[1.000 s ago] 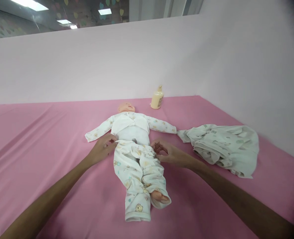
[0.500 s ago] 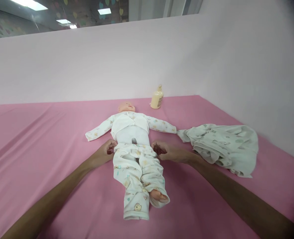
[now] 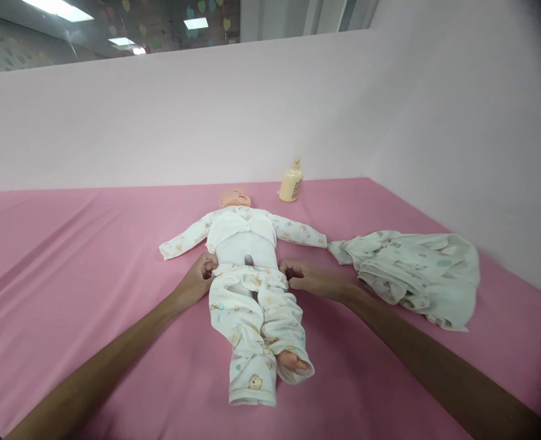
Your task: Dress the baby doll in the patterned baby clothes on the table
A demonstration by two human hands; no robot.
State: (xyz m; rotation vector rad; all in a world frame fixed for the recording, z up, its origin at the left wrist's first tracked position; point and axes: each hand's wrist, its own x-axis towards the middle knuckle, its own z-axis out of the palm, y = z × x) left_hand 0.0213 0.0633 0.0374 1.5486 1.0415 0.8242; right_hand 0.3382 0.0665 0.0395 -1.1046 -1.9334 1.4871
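Note:
A baby doll [image 3: 235, 198] lies on its back, head toward the far wall. It wears a white printed top [image 3: 242, 226] and matching baby trousers [image 3: 238, 305]. The trousers' waist sits at the doll's hips, below its bare white belly. My left hand [image 3: 201, 278] pinches the waistband at the left side. At the opposite side, my right hand [image 3: 304, 278] has its fingers closed on the waistband too. One doll foot [image 3: 293, 360] pokes out of the right trouser leg; the left leg's cuff covers the other foot.
A crumpled white printed cloth [image 3: 417, 275] lies on the right, touching the doll's sleeve end. Behind the doll's head stands a pale yellow pump bottle [image 3: 291, 183]. Pink sheeting [image 3: 91, 256] covers the surface, bounded by white walls [image 3: 183, 122] behind and right.
The view has shifted slightly. Both hands stay at the sides of the trousers' waistband, with the left fingers a little more tightly curled. The doll and cloth keep their places.

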